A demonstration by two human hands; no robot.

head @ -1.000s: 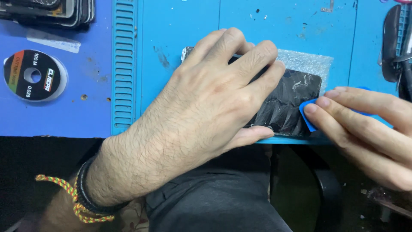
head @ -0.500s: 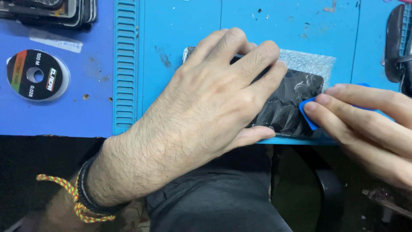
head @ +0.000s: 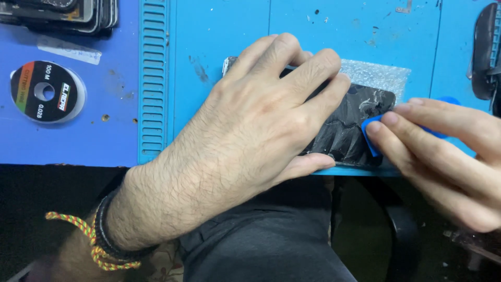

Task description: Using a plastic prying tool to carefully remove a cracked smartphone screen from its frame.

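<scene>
Blue pick [head: 371, 137] shifted slightly up the one cracked phone [head: 349, 130] at frame centre, pinched by right hand [head: 443, 156] fingers, phone pressed flat under spread left hand [head: 255, 125], one wire spool [head: 46, 92] upper left.

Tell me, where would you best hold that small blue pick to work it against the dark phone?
Probably by its wide flat back, pinched between thumb and fingertips from the right, as the right hand holds the blue pick now. It is thin and flat, so only its faces offer grip, and its tip must stay free at the phone edge. The left hand presses the phone flat.
</scene>
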